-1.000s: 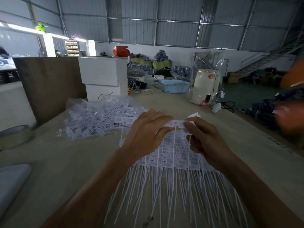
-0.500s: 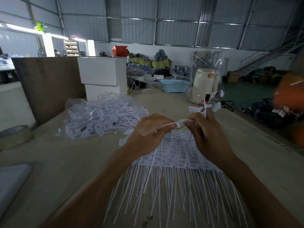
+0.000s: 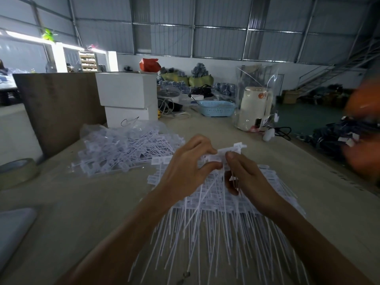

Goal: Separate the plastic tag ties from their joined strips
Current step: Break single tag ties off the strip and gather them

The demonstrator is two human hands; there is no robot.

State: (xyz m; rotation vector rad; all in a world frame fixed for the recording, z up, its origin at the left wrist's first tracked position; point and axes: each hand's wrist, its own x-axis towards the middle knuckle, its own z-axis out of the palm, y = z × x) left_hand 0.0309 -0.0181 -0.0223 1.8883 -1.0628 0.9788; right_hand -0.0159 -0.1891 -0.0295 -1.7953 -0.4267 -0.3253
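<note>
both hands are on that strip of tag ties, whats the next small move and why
Probably pull the hands apart to snap a tie free: the left hand and right hand pinch the same white strip close together, above the pile of ties.

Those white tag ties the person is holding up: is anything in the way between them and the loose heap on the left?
Nothing visible. Both the left hand and the right hand pinch the joined strip above the stacked strips. The loose heap lies apart, with only bare table toward it.
</note>
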